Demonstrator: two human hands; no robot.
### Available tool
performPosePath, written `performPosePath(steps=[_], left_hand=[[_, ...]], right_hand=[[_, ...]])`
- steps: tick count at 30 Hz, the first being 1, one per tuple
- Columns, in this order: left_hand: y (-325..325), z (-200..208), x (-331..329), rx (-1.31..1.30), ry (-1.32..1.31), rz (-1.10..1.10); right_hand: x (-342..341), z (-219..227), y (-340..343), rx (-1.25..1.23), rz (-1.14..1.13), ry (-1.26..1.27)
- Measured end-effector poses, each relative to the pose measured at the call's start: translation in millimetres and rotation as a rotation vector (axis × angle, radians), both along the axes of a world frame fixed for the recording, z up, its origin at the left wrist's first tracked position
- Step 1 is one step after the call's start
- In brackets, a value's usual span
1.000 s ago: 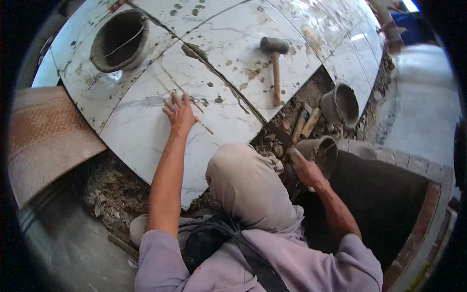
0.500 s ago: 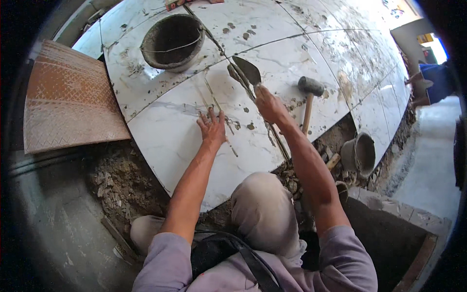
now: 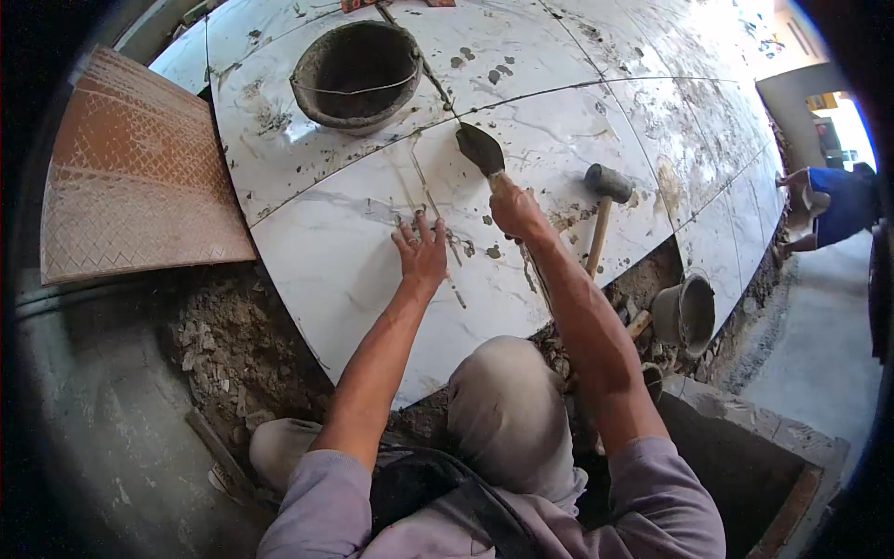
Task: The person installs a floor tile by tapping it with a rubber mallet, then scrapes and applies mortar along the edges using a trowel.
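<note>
My right hand (image 3: 518,211) is wrapped round the handle of a trowel (image 3: 481,150), whose dark blade lies over the joint between large white marbled floor tiles. Fingers spread, my left hand (image 3: 423,250) rests flat on the near tile (image 3: 326,270), beside thin streaks of wet mortar. A rubber mallet (image 3: 607,194) with a wooden handle lies on the tile just right of my right hand. Beyond my left hand stands a dark mortar bucket (image 3: 356,76) with a wire handle; its inside is in shadow.
An orange-brown patterned tile (image 3: 140,172) leans at the left. Rubble and soil (image 3: 237,345) border the tile edge. A small bucket (image 3: 684,315) lies tipped at the right, above an open pit (image 3: 731,456). Another person in blue (image 3: 838,205) crouches at the far right.
The trowel blade has turned from lying across the joint to more in line with it. My left hand remains flat on the tile. The person at the right has come further into view.
</note>
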State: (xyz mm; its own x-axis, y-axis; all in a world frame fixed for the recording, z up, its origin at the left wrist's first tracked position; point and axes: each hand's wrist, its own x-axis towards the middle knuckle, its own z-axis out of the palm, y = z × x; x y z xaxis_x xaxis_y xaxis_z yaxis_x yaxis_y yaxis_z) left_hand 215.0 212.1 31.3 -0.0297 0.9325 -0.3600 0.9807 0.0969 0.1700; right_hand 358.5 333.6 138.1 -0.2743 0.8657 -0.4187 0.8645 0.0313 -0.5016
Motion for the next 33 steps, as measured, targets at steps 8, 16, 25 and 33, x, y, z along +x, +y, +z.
performPosePath(steps=[8, 16, 25, 33], left_hand=[[-2, -4, -5, 0.032, 0.016, -0.006], [7, 5, -1, -0.099, 0.026, 0.015], [9, 25, 11, -0.098, -0.002, 0.035], [13, 1, 3, -0.083, 0.052, 0.086]], right_hand=[[-33, 13, 28, -0.183, 0.056, -0.090], [12, 3, -12, -0.148, 0.055, -0.140], [220, -9, -230, -0.134, 0.076, -0.205], [256, 20, -308, -0.334, -0.072, -0.215]])
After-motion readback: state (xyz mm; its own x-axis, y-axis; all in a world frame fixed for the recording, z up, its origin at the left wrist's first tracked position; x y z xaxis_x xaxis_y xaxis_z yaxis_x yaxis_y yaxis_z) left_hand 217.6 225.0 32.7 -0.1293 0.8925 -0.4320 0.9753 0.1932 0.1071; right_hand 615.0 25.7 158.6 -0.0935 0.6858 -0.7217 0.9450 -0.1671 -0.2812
